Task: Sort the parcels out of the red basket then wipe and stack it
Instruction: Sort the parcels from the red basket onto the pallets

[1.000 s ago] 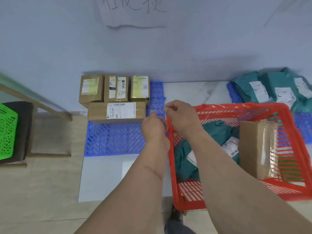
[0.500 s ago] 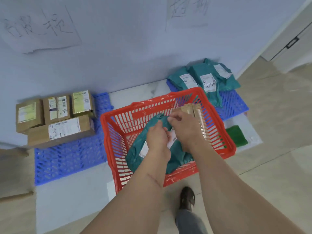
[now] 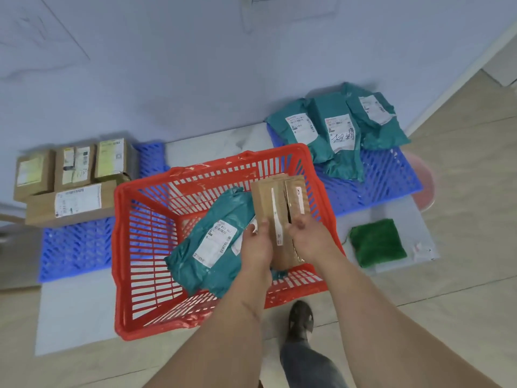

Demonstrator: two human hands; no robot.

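You get soft, even, slightly cool indoor light here, nothing harsh, just faint shadows tucked behind the cardboard boxes [image 3: 72,175] and along the foot of the wall [image 3: 195,79]. The wide-angle lens bends straight lines hard toward the edges, so the wall corner on the right leans and your forearms balloon at the bottom. It's a bit soft all over, with labels mostly unreadable and the left edge smeared.

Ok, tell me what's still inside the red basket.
In the red basket: a teal mailer bag and a cardboard box gripped by both hands. Arms hide whatever lies beneath them.
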